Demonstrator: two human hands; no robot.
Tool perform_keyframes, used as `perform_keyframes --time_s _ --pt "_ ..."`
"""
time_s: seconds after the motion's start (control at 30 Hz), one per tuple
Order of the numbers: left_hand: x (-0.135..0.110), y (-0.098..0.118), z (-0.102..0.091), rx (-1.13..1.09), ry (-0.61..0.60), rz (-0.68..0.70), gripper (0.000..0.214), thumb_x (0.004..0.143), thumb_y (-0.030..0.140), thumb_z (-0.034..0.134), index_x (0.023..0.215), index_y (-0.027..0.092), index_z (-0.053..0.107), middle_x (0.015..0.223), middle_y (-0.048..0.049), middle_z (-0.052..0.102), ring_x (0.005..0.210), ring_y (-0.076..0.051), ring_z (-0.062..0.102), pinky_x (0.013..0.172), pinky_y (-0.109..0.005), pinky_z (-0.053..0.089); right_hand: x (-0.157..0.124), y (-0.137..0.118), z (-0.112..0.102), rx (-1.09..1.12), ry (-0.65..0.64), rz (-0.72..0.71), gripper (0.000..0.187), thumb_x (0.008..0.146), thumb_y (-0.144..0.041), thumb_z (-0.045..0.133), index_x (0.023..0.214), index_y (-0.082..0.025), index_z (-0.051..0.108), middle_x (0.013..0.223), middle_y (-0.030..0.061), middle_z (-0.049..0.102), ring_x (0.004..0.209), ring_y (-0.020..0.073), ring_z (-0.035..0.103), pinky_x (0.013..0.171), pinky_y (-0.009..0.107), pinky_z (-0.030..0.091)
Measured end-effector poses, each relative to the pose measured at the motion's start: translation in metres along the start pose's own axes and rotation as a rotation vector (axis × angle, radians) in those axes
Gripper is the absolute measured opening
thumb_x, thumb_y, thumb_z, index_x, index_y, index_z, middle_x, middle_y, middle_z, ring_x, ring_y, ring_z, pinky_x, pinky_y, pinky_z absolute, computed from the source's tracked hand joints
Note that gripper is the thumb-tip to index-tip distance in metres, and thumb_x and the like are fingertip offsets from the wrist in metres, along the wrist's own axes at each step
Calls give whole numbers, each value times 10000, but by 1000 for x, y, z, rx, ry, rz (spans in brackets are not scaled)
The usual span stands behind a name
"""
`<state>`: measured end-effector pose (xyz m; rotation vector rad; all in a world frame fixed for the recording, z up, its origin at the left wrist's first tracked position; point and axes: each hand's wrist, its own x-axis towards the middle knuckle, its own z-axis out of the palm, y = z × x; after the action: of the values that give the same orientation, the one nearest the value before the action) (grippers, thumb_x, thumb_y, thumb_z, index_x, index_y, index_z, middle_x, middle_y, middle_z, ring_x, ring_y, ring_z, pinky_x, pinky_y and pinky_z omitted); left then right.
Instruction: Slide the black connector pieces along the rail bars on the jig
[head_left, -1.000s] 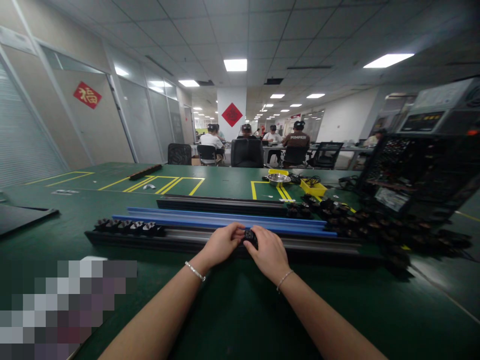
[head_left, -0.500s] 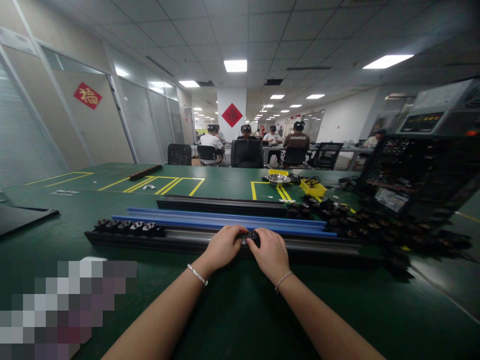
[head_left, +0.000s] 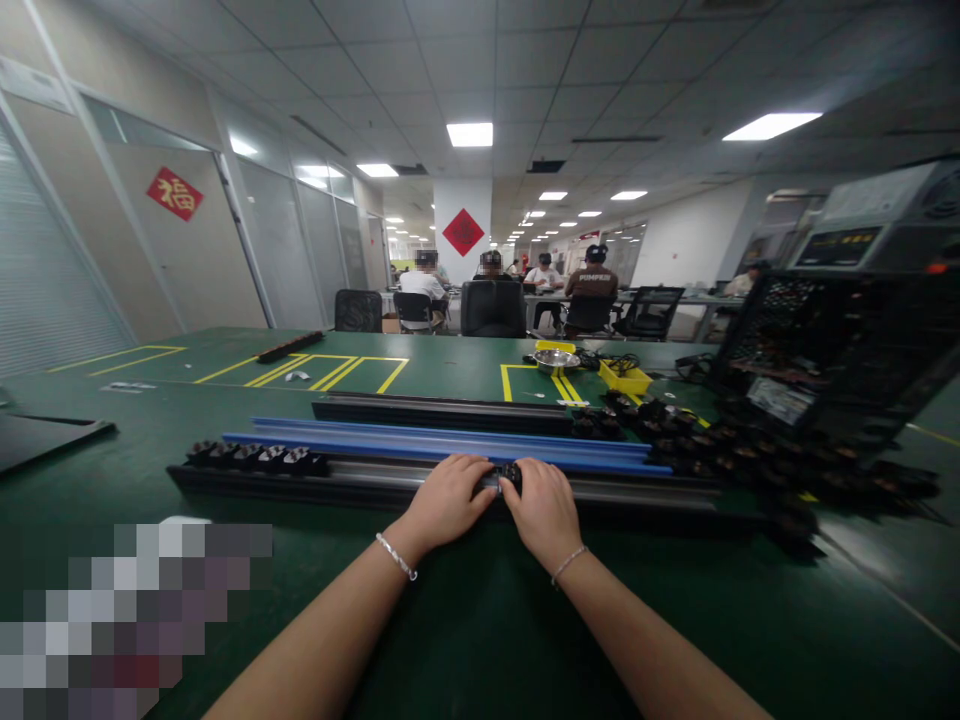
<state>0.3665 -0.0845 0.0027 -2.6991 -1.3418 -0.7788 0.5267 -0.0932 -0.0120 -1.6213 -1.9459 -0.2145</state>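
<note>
Both forearms are coming in over the near edge of the table [head_left: 480, 620], with a thin bracelet on each wrist. Left hand [head_left: 448, 497] and right hand [head_left: 544, 510] are meeting at mid-span of the near black rail [head_left: 360, 480], which is lying parallel to the near edge. Both are closing narrow, fingertips pinching one small black piece [head_left: 511, 477] from either side and pressing it onto the rail's top face. Piece is touching the rail. Can't tell whether it is sitting in the groove or just resting on top, since fingers are covering the joint.

Progress, my read: early. A short row of seated pieces [head_left: 255, 455] is sitting packed at the rail's left end. Bare rail is running from there to the hands, and on to the right end. So this rail is looking only partly populated.

Just behind, two blue rails [head_left: 420, 440] are lying alongside, carrying nothing as far as I can see. Behind those a second black rail [head_left: 442, 410] is lying, also bare. Toward the right edge of the table a big heap of loose pieces [head_left: 742, 445] is lying, so plenty is looking undone.

Farther back a yellow tray [head_left: 626, 377] and a metal bowl [head_left: 556, 358] are sitting, and a black perforated case [head_left: 840, 350] is standing at the right edge. Beyond the far edge, other people are sitting at another table, uninvolved.
</note>
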Motion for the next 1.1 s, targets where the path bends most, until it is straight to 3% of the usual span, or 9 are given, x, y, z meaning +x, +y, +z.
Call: perform_keyframes --time_s 1.1 --pt "-2 -3 5 29 10 43 341 883 388 430 1161 217 527 1189 -42 560 1105 -183 480 994 -337 342 -5 16 -6 -80 9 54 249 844 -296 434 962 -123 569 947 111 605 933 221 513 863 336 352"
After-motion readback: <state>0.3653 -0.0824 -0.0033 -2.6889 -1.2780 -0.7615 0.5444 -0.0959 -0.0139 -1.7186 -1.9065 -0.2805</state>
